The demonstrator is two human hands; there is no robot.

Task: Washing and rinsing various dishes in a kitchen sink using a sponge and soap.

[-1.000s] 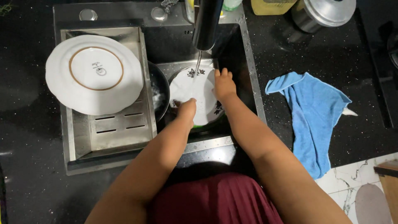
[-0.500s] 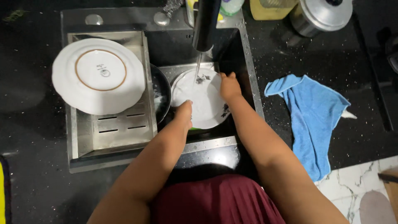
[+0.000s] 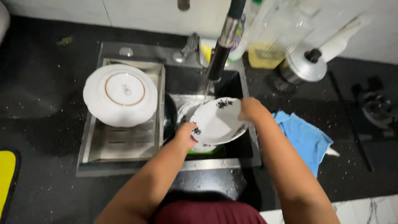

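Home kitchen, by the look of it: a stainless steel sink with a perforated drain tray was set into a black speckled stone countertop, and a dark pull-down tap ran water into the basin. A white round plate with a gold foot ring lay upside down on the tray. Behind the sink stood a yellow bottle of liquid and a lidded steel pot, with a crumpled blue cloth on the counter beside it.

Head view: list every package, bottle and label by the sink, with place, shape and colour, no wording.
Clear bottle: behind the sink's right corner, tall, yellow liquid at its bottom.
Labelled bottle: behind the tap, mostly hidden, multicoloured label.
Yellow-and-white container: left of the tap, partly hidden.
No signs or screens.
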